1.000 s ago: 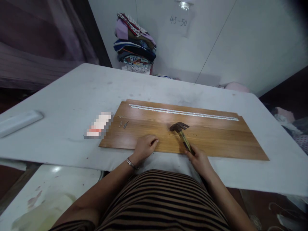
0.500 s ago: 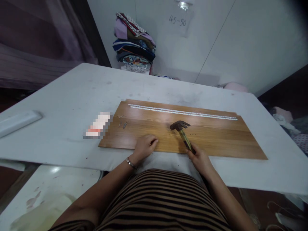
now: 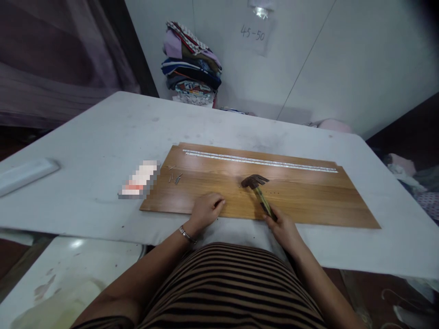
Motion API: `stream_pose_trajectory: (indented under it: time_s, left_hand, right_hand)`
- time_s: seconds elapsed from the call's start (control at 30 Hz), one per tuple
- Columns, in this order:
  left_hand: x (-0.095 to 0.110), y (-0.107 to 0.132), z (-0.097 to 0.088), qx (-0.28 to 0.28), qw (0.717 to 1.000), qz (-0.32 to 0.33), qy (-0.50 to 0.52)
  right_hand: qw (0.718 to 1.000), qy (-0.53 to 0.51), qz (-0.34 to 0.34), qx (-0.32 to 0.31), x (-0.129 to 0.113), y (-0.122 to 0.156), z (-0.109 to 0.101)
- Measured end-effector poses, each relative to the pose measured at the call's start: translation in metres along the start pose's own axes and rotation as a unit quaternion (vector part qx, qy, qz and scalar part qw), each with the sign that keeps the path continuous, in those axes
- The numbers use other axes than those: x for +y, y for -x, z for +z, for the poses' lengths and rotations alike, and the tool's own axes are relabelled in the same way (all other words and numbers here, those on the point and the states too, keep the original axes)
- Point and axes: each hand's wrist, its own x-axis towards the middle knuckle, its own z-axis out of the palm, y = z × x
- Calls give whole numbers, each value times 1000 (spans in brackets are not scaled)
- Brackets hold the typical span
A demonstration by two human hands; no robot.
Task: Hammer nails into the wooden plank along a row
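Note:
My right hand (image 3: 284, 228) is wrapped round the lower handle of a claw hammer (image 3: 262, 200). The hammer's rusty head is low over the middle of a brown wooden board (image 3: 318, 201), with the claw pointing right; a small thing beside its face is too tiny to make out. A short row of dark dots (image 3: 273, 193) marks the wood right of the handle. Curled closed, my left hand (image 3: 207, 209) rests on the board's near edge, and whatever its fingers may hold is hidden. Several loose nails (image 3: 170, 177) and a small metal piece (image 3: 179, 178) lie at the board's left end.
Two ruler-like strips (image 3: 260, 161) run along the board's far side. A blurred-out flat item (image 3: 140, 179) is left of the board on the white-covered table (image 3: 99, 137). A white object (image 3: 29, 176) lies farther left. Folded cloths (image 3: 192, 59) are stacked by the wall.
The hammer head has shifted slightly left and down in the view, with my right hand still holding the handle. My left hand stays in place.

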Motion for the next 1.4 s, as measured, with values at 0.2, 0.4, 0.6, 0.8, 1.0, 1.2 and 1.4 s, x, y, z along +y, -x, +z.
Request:
stream_pose_trajectory:
  time_s: [0.2, 0.4, 0.6, 0.8, 1.0, 1.2, 1.4]
  left_hand:
    - [0, 0, 0, 3, 1000, 2, -2]
    - [0, 0, 0, -4, 1000, 2, -2]
    - [-1, 0, 1, 0, 1000, 6, -1]
    - [-1, 0, 1, 0, 1000, 4, -6]
    - [0, 0, 0, 4, 1000, 8, -7]
    - [-1, 0, 1, 5, 1000, 8, -9]
    - [0, 0, 0, 0, 1000, 6, -9]
  right_hand:
    - [1000, -1, -1, -1, -7, 0, -7]
    - [1000, 0, -4, 7, -4, 0, -4]
    - [1000, 2, -4, -3, 4, 1, 1]
    - [1000, 20, -3, 5, 5, 1, 0]
    - [1000, 5, -13, 5, -5, 0, -5]
    - [1000, 1, -9, 6, -4, 0, -4]
    - [1000, 5, -2, 0, 2, 0, 1]
